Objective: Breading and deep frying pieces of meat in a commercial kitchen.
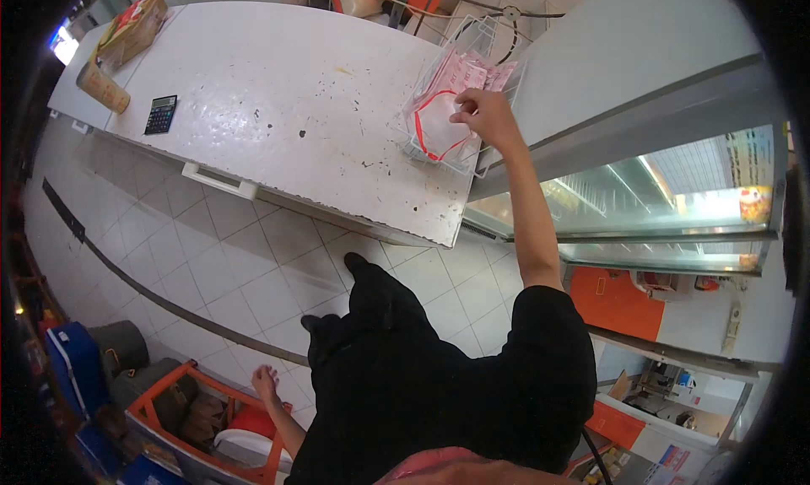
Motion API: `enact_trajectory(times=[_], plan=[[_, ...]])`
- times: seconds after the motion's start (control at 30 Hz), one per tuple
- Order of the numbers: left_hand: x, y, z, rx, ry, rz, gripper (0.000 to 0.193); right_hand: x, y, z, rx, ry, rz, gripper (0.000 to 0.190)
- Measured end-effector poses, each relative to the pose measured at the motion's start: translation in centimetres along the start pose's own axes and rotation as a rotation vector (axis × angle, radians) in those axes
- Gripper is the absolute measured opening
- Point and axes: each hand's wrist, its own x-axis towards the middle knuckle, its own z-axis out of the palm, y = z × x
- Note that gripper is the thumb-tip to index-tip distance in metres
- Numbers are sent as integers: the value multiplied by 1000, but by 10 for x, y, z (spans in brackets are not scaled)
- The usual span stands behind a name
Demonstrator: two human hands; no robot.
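My right hand (484,115) reaches over a white wire basket (465,165) at the right end of a worn white counter (285,105). Its fingers are curled at a clear plastic bag (436,121) with a red edge; whether they pinch the plastic cannot be made out. Pink-and-white printed packets (468,74) lie in the basket beyond the hand. My left hand (266,379) hangs low at my side, fingers loosely bent and apart, holding nothing, above the tiled floor near an orange-framed bin.
A calculator (161,114), a patterned cup (102,88) and a wrapped package (134,29) are at the counter's left end. A glass-doored display cooler (633,187) stands right of my right arm. The orange-framed bin (205,384) and a blue cooler box (76,368) are at lower left.
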Motion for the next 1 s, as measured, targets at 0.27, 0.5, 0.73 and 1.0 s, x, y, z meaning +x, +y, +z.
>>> enact_trajectory(times=[0.27, 0.5, 0.73, 1.0], plan=[[-88, 255, 190, 4, -357, 580, 28, 17, 38, -45, 335, 5, -71, 28], [-293, 436, 339, -94, -644, 1330, 54, 20, -42, -55, 684, -247, -385, 11], [-286, 449, 336, -121, -989, 1144, 40, 20, -124, -17, 855, -225, -525, 20], [-251, 375, 208, -222, -485, 1033, 27, -27, -161, 127, 1210, -1042, -458, 50]])
